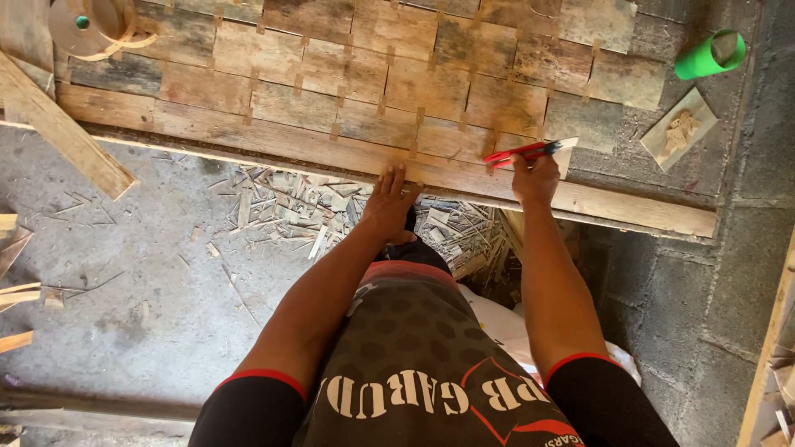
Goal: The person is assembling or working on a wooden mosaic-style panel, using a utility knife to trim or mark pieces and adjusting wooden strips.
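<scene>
The person leans over a woven mat of flat bamboo strips [397, 74] laid on the concrete floor, with a long wooden batten [629, 207] running across its near edge. The right hand [534, 178] is clamped around a red-handled cutter [522, 152], whose long axis lies nearly level, along the batten, its pale tip pointing right. The left hand [389, 199] rests flat on the batten just to the left, fingers spread and holding nothing. The cutter sits above the right fingers, so that hand is nearer. Bamboo offcuts [331, 211] litter the floor below; a green cup [708, 54] lies well apart, upper right.
</scene>
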